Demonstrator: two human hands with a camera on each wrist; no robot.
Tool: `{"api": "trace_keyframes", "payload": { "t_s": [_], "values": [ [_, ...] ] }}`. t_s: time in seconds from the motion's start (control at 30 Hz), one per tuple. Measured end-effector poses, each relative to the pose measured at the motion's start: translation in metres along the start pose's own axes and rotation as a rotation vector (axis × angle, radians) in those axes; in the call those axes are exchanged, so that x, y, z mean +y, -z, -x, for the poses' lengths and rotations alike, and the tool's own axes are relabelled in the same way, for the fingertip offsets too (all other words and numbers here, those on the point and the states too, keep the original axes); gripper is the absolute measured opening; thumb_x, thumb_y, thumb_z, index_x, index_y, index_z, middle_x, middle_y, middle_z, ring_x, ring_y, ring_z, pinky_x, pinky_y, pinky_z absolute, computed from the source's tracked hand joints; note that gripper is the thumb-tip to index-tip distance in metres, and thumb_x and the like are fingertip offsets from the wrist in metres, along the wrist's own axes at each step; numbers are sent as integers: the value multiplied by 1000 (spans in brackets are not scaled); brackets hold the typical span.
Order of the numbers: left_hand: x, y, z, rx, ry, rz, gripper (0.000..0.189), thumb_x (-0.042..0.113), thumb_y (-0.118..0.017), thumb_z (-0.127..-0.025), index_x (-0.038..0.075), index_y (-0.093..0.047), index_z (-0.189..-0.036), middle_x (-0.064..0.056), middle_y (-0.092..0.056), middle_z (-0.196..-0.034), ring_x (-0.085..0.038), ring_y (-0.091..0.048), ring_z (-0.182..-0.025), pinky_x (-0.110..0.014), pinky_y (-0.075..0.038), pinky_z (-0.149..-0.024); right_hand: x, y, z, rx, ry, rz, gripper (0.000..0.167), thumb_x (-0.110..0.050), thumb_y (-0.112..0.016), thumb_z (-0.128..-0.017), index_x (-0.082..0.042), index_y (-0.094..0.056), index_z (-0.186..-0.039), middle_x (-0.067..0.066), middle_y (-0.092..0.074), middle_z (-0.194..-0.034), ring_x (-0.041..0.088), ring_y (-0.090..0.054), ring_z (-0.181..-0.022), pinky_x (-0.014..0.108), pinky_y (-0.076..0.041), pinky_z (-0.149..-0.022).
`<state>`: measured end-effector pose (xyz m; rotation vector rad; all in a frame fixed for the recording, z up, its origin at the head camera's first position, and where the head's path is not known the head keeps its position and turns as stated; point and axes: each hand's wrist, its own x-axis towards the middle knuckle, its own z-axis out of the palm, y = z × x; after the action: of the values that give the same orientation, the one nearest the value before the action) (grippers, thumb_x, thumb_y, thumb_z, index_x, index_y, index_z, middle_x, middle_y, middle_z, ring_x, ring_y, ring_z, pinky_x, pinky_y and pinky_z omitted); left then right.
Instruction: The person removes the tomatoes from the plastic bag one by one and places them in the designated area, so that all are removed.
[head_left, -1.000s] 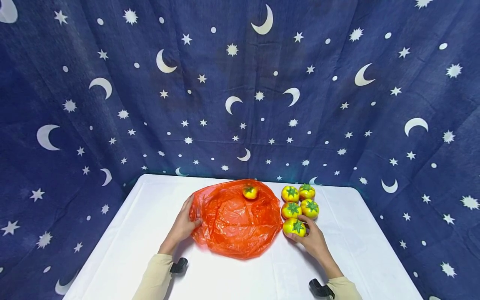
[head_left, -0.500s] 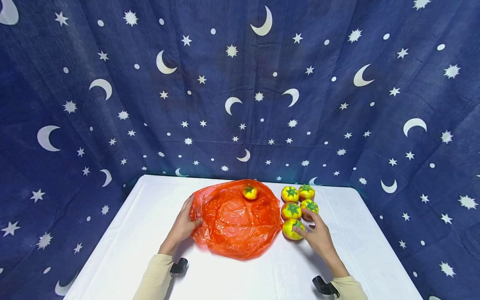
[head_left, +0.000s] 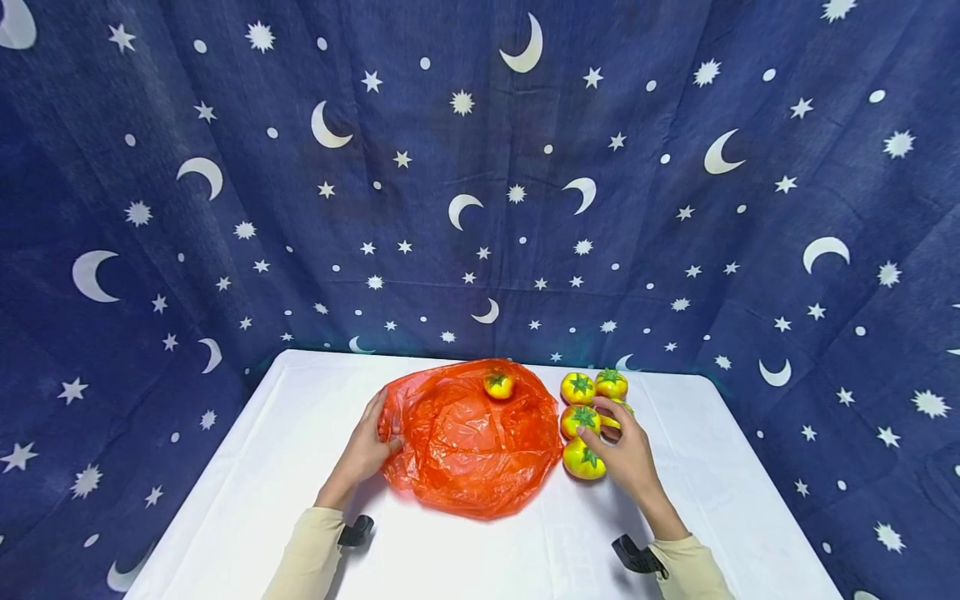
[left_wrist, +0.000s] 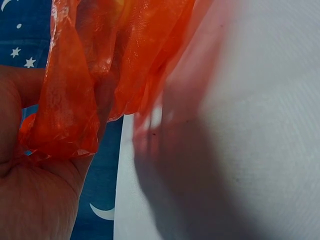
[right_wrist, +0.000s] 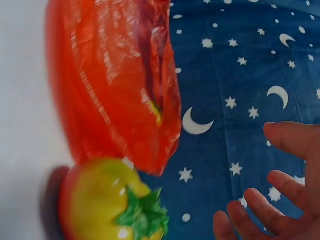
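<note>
A thin red plastic bag [head_left: 480,450] lies spread open on the table, with one yellow-and-red tomato [head_left: 498,384] inside near its far rim. My left hand [head_left: 367,442] holds the bag's left edge, the film between thumb and fingers in the left wrist view. Right of the bag, several more tomatoes stand in two columns, among them the near one [head_left: 583,459] and the far left one [head_left: 577,388]. Over the middle of this group is my right hand [head_left: 628,446], fingers spread and slightly bent, partly covering a tomato [head_left: 610,422]. The right wrist view shows nothing between those fingers [right_wrist: 260,210].
The white-covered table [head_left: 720,500] ends at the back against a dark blue curtain [head_left: 420,167] with moons and stars. Black wrist straps [head_left: 356,532] sit on both forearms. The bag's right side lies close beside the left column of tomatoes.
My right hand has let go of the nearest tomato and moved away from me, over the middle of the group. The left hand and the bag stay in place.
</note>
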<state>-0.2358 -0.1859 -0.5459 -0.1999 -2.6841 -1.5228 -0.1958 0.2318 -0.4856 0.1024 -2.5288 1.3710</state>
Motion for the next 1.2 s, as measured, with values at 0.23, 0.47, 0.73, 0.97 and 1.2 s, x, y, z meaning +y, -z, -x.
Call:
{"api": "trace_keyframes", "payload": {
  "t_s": [0.23, 0.47, 0.73, 0.97, 1.2],
  "values": [
    [3, 1, 0, 6, -8, 18, 99, -4, -72, -78, 10, -15, -158, -14, -16, -164, -42, -21, -149, -57, -23, -119, -17, -13, -11, -28, 30, -69, 53, -14, -75, -85, -5, -55, -133, 14, -58, -134, 36, -56, -124, 55, -49, -100],
    [3, 0, -2, 4, 4, 1, 99, -2, -72, -79, 11, -14, -159, -12, -16, -164, -41, -21, -149, -55, -23, -120, -33, -29, -17, -87, 21, -124, 52, -16, -75, -85, -10, -55, -134, 13, -58, -134, 33, -55, -124, 54, -47, -104],
    [1, 0, -2, 9, -10, -7, 99, -3, -72, -79, 10, -15, -158, -14, -17, -164, -42, -21, -149, -56, -23, -119, -38, -54, -20, -189, -21, -192, 52, -21, -75, -86, -12, -56, -134, 14, -56, -138, 38, -52, -130, 51, -46, -107],
    [-1, 1, -1, 9, -4, -16, 99, -3, -72, -80, 12, -14, -159, -13, -16, -164, -43, -22, -149, -57, -22, -119, -37, -75, -29, -209, 1, -255, 50, -17, -75, -85, -9, -58, -131, 19, -55, -136, 40, -52, -128, 55, -45, -106],
    [-1, 1, -1, 2, 13, -27, 99, -1, -72, -80, 13, -13, -159, -13, -15, -165, -42, -20, -149, -58, -22, -119, -42, -92, -42, -191, -15, -222, 53, -16, -75, -84, -4, -57, -133, 19, -58, -133, 39, -55, -125, 53, -47, -104]
  ]
}}
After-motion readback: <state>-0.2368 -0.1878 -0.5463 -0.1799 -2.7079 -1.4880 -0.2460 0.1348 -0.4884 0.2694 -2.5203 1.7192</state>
